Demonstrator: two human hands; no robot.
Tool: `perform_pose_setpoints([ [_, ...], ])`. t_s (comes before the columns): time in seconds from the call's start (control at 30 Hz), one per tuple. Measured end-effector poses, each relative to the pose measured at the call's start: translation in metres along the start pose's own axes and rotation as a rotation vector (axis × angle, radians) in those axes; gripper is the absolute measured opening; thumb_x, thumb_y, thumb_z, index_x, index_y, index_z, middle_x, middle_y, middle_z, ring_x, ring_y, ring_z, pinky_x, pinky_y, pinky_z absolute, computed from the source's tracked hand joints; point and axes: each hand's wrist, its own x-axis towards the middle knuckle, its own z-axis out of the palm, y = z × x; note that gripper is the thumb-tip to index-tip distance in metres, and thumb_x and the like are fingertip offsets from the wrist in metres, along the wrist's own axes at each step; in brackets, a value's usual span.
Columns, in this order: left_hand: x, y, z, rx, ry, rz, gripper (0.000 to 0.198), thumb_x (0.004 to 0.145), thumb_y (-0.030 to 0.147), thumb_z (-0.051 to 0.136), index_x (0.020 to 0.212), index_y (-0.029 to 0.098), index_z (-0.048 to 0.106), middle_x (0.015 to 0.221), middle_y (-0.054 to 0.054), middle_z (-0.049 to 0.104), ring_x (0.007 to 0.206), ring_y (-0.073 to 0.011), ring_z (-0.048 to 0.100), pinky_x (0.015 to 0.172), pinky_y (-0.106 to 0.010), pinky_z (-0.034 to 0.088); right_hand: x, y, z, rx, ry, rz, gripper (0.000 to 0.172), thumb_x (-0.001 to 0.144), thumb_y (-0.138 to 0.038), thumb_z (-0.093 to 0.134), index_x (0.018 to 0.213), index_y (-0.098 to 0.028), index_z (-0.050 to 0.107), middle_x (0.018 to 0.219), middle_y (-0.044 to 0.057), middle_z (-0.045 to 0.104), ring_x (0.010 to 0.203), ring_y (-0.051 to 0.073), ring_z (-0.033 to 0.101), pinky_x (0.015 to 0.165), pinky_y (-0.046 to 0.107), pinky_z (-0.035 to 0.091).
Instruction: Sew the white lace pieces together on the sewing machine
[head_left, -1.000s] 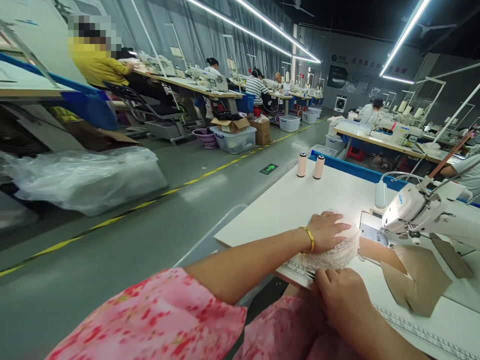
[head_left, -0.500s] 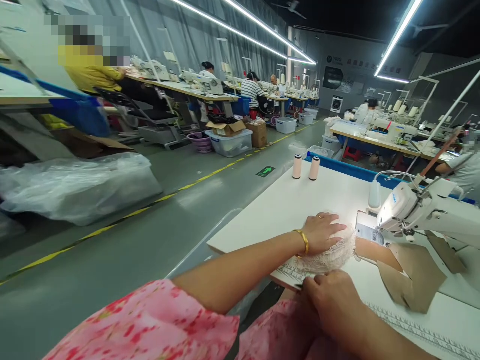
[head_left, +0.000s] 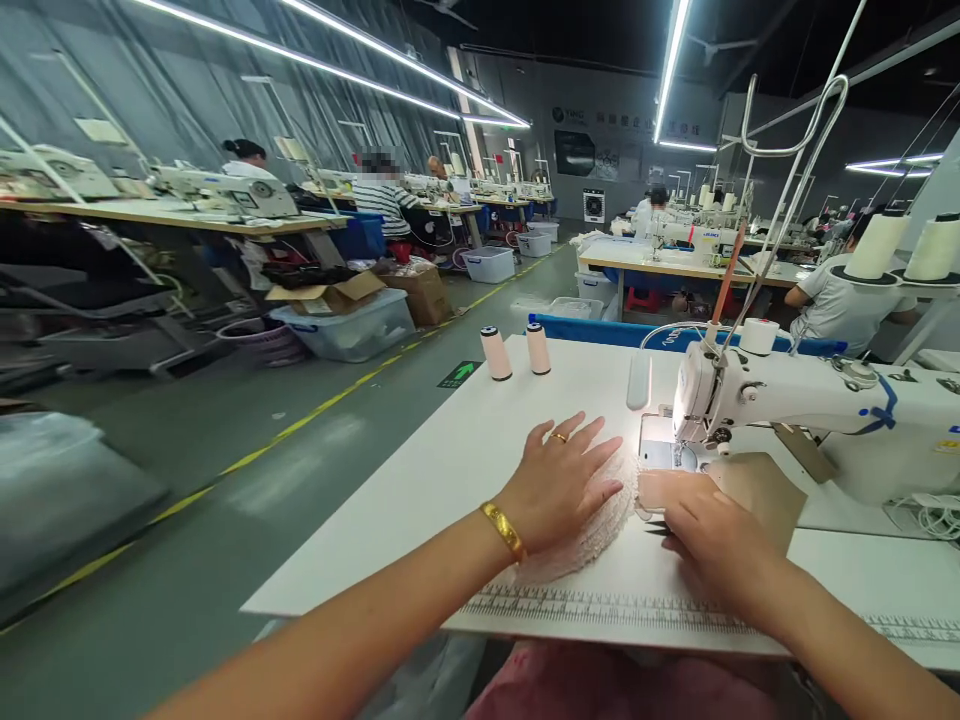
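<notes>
My left hand [head_left: 566,485] lies flat with its fingers spread on a pale pink lace piece [head_left: 604,528], just left of the sewing machine's needle plate. A gold bangle and a ring are on that arm and hand. My right hand [head_left: 712,515] is closed in front of the sewing machine [head_left: 795,395]. From its fingers a small dark pointed tool [head_left: 655,526] sticks out to the left, its remainder hidden in the hand. Brown paper-like pieces [head_left: 769,490] lie behind the right hand, beside the machine head.
Two pale pink thread spools [head_left: 538,350] stand at the table's far edge. A printed ruler strip [head_left: 570,605] runs along the near edge of the white table [head_left: 405,500]. Cream thread cones [head_left: 876,245] stand at right. Co-workers sit at machines beyond the aisle, near plastic bins [head_left: 352,325].
The view has swung right. My right hand has moved from the table's front edge forward to beside the needle area, with the dark tool in it. My left hand stays on the lace.
</notes>
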Motion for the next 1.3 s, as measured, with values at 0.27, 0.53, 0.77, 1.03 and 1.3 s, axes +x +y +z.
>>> perform_pose_setpoints([
  [0.27, 0.001, 0.002, 0.023, -0.033, -0.177, -0.056, 0.056, 0.103, 0.052, 0.049, 0.155, 0.030, 0.054, 0.169, -0.012, 0.036, 0.156, -0.0401, 0.033, 0.120, -0.061, 0.036, 0.022, 0.001, 0.008, 0.012, -0.075, 0.128, 0.010, 0.098, -0.015, 0.056, 0.093, -0.019, 0.063, 0.099, 0.010, 0.071, 0.092, 0.025, 0.063, 0.085, 0.034, 0.045],
  [0.53, 0.001, -0.007, 0.027, -0.224, -0.129, -0.051, 0.062, 0.103, 0.057, 0.044, 0.156, 0.028, 0.050, 0.169, -0.012, 0.036, 0.156, -0.0398, 0.032, 0.122, -0.063, 0.031, 0.038, -0.003, 0.002, 0.056, -0.137, 0.147, 0.010, 0.100, -0.026, 0.059, 0.099, -0.019, 0.067, 0.101, 0.009, 0.074, 0.093, 0.024, 0.065, 0.082, 0.031, 0.044],
  [0.77, 0.007, -0.053, -0.008, -0.419, -0.164, -0.398, 0.076, 0.087, 0.070, 0.048, 0.138, 0.014, 0.060, 0.155, -0.018, 0.053, 0.148, -0.0383, 0.043, 0.119, -0.047, 0.039, 0.018, -0.002, -0.006, 0.102, -0.124, 0.134, 0.006, 0.095, -0.026, 0.066, 0.098, -0.023, 0.069, 0.114, 0.006, 0.074, 0.105, 0.027, 0.066, 0.085, 0.033, 0.044],
  [1.03, 0.004, -0.056, -0.006, -0.478, -0.355, -0.512, 0.081, 0.053, 0.064, 0.078, 0.117, 0.015, 0.068, 0.129, -0.020, 0.071, 0.112, -0.0390, 0.069, 0.092, -0.041, 0.056, -0.077, 0.047, 0.007, -0.061, -0.027, 0.390, 0.022, 0.103, -0.036, 0.048, 0.092, -0.027, 0.065, 0.082, 0.003, 0.076, 0.070, 0.025, 0.072, 0.058, 0.030, 0.033],
  [1.3, 0.012, -0.036, -0.003, -0.597, -0.325, -0.439, 0.059, 0.056, 0.059, 0.076, 0.100, 0.019, 0.072, 0.111, -0.012, 0.079, 0.106, -0.0388, 0.072, 0.090, -0.041, 0.057, -0.135, 0.097, 0.004, -0.172, 0.027, 0.674, 0.031, 0.105, -0.041, 0.045, 0.093, -0.024, 0.068, 0.084, 0.006, 0.074, 0.077, 0.026, 0.070, 0.064, 0.032, 0.042],
])
